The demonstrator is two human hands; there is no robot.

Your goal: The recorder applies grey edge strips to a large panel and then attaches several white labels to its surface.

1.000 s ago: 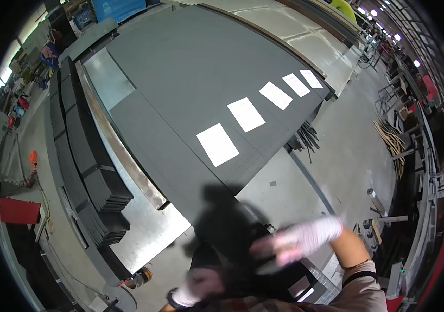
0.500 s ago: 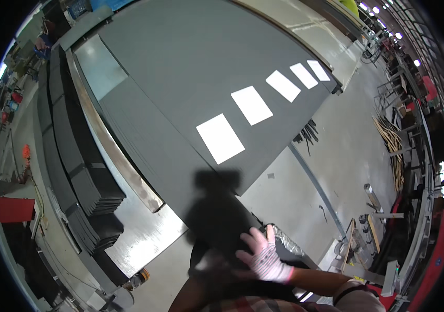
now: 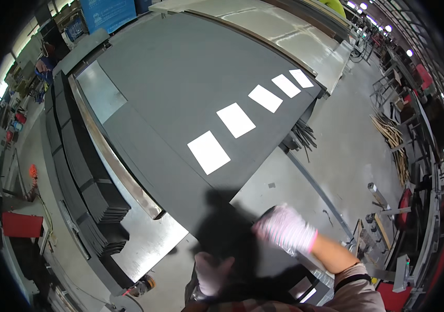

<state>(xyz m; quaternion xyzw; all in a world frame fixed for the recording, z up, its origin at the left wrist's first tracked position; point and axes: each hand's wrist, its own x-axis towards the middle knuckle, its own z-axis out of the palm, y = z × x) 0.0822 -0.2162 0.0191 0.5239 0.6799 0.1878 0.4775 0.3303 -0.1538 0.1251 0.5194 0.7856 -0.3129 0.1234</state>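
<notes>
My right hand (image 3: 287, 229), in a pink-and-white striped glove, is raised at the lower right with its fingers curled together. It is beside the corner of a dark surface and a clear plastic-wrapped edge (image 3: 313, 262); what the fingers grip, if anything, is hidden. Lower and close to my body, my left hand (image 3: 212, 273) is gloved too and lies partly in shadow, its fingers apart. Beyond both hands stretches a large dark grey sheet (image 3: 175, 73) on a table. Several white rectangles (image 3: 209, 152) run in a row along its right side.
Stacks of dark grey strips (image 3: 94, 192) stand along the left, beside a long metal rail (image 3: 107, 148). A bare metal plate (image 3: 151, 247) juts out below them. Dark strips (image 3: 303, 136) hang under the table's right edge. Bundled sticks (image 3: 391, 143) lie farther right.
My right hand has moved up and right, and its spread fingers have curled in. My left hand has come into clearer view at the bottom. The whole view has shifted slightly.
</notes>
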